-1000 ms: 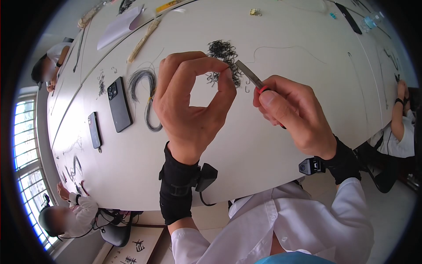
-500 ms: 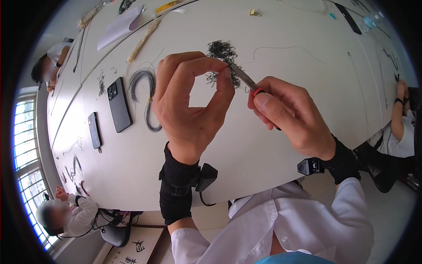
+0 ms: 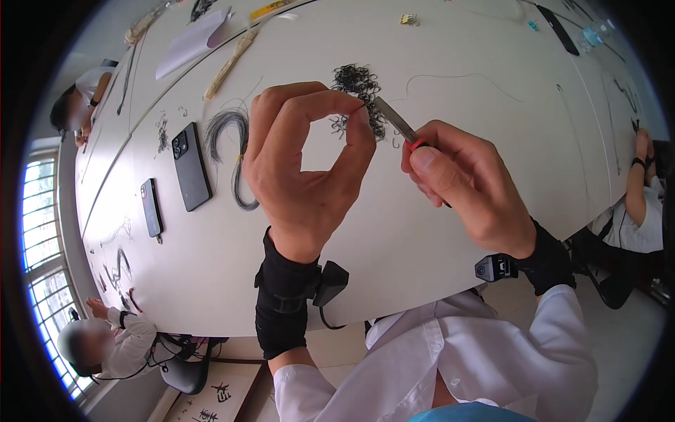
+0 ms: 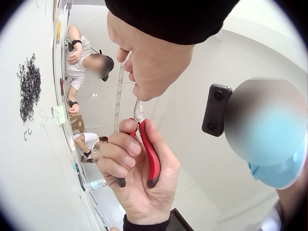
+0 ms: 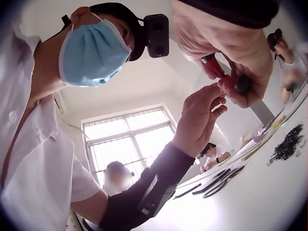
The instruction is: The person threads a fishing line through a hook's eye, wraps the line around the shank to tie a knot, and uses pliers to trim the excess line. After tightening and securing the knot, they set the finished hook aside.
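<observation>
In the head view the left hand (image 3: 306,165) is raised over the table, index finger and thumb pinching a small dark piece too tiny to make out. The right hand (image 3: 478,186) grips red-handled pliers (image 3: 397,119), their metal tip just right of the left fingertips, with a small gap. The left wrist view shows the pliers' red handle (image 4: 152,161) in the curled right hand (image 4: 144,187). Beyond the hands lies a pile of small black hooks (image 3: 355,81); a few loose hooks lie beside it.
Left of the hands are a bundle of grey wire (image 3: 242,190), a large phone (image 3: 191,167) and a smaller phone (image 3: 151,207). Paper (image 3: 193,42), a gold clip (image 3: 408,20) and a bottle (image 3: 596,32) lie farther off. Other people sit around the table (image 3: 422,260).
The right hand brought the pliers left to the left fingertips, then drew them back slightly right and up. The left hand has barely moved and keeps its pinch.
</observation>
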Motion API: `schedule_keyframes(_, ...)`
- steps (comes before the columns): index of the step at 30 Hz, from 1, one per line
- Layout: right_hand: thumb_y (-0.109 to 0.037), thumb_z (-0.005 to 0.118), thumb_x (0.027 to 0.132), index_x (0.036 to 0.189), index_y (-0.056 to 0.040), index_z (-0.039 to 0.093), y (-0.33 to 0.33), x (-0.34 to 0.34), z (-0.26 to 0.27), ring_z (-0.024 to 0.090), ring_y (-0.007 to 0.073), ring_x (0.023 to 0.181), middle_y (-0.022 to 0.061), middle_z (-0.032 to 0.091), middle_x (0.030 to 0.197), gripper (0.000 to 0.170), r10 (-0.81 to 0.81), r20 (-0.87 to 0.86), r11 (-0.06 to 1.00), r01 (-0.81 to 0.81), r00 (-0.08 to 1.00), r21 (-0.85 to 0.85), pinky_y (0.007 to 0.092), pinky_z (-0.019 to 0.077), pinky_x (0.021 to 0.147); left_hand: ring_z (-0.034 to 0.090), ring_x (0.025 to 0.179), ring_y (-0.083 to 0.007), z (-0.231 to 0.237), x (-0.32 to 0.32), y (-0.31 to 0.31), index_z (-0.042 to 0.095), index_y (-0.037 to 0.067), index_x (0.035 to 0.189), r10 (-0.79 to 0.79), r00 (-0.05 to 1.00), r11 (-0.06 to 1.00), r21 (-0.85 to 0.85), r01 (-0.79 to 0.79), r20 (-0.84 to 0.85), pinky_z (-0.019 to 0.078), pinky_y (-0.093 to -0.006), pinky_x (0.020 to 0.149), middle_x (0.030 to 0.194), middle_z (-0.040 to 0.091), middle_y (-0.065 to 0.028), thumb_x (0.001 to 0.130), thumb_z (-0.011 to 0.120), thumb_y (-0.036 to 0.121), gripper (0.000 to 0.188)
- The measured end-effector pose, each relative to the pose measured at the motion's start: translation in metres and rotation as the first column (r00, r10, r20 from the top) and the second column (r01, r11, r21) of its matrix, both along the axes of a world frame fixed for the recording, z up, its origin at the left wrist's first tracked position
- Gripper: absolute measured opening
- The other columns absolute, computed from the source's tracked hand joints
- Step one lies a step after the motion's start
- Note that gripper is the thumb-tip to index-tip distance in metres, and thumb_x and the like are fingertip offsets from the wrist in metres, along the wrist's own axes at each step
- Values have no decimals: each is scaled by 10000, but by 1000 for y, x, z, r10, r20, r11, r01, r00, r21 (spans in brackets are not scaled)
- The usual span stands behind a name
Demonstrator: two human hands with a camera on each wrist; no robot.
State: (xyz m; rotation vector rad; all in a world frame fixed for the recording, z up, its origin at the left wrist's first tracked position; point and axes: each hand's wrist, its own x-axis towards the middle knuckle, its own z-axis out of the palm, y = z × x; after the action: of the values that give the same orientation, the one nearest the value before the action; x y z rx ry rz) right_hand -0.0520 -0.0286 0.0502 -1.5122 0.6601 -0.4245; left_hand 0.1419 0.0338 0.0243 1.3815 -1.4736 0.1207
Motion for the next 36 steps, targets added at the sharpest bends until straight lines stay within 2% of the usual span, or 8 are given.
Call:
schedule_keyframes(4, -295, 588, 1046, 1001, 19, 619, 3, 3, -7, 412, 51, 664, -33, 519, 749, 319, -49, 73, 999, 50, 996, -5, 243, 360, 596, 647, 888, -181, 2, -1, -1, 701, 2, 928, 21, 998, 1000, -18, -20, 56, 518, -310, 803, 962, 673, -85, 757, 775, -111, 218)
schedule_keyframes(9, -295, 588, 1046, 1011, 25, 626, 3, 4, -4, 418, 48, 666, -30, 525, 749, 324, -42, 56, 998, 40, 998, 40, 244, 364, 596, 645, 870, -185, 4, -2, 0, 709, 12, 911, 70, 991, 997, -24, -68, 115, 508, -304, 779, 943, 681, -77, 737, 790, -94, 219)
schedule_keyframes(28, -302, 587, 1055, 993, 25, 627, 9, 4, -8, 395, 33, 632, -39, 493, 714, 335, -60, 88, 996, 54, 994, 67, 232, 340, 555, 640, 875, -190, 4, -3, -1, 705, 9, 924, 71, 991, 997, -24, -68, 112, 504, -310, 788, 953, 679, -81, 737, 786, -95, 229)
schedule_keyframes(31, -288, 581, 1056, 1019, 20, 623, 3, 2, -3, 420, 42, 663, -30, 517, 750, 313, 7, 35, 997, -9, 999, 78, 234, 360, 589, 633, 865, -193, 0, -1, -2, 710, 30, 927, 46, 997, 998, -49, -43, 60, 501, -310, 762, 946, 678, -69, 741, 796, -85, 235)
schedule_keyframes(33, -282, 582, 1052, 1049, 14, 619, 0, 3, -4, 441, 54, 700, -22, 533, 783, 298, -71, 131, 995, 61, 989, 78, 240, 380, 636, 611, 820, -209, -6, 2, -9, 725, 77, 908, 18, 1000, 995, -98, -19, -16, 485, -314, 692, 913, 676, -44, 726, 813, -47, 237)
schedule_keyframes(34, -279, 583, 1050, 1064, 11, 617, -3, 3, -4, 452, 60, 719, -18, 541, 799, 292, -110, 177, 992, 98, 978, 77, 243, 391, 660, 616, 828, -210, -5, 2, -8, 727, 74, 914, -16, 999, 997, -75, 12, -46, 489, -314, 696, 918, 679, -46, 735, 814, -47, 233)
schedule_keyframes(35, -273, 623, 1017, 1104, -5, 615, -7, 5, 0, 506, 81, 789, -1, 579, 847, 282, -141, 198, 985, 118, 970, 124, 253, 415, 735, 620, 836, -210, -3, 0, -7, 729, 71, 921, -51, 996, 998, -52, 47, -79, 493, -314, 700, 922, 681, -48, 744, 815, -47, 229)
schedule_keyframes(36, -274, 640, 1003, 1106, -8, 618, -10, 6, 2, 521, 85, 803, 4, 591, 856, 287, -161, 197, 981, 135, 967, 140, 254, 420, 745, 625, 845, -211, -2, -2, -6, 732, 68, 927, -87, 990, 996, -29, 85, -112, 496, -315, 704, 926, 684, -50, 753, 816, -47, 225)
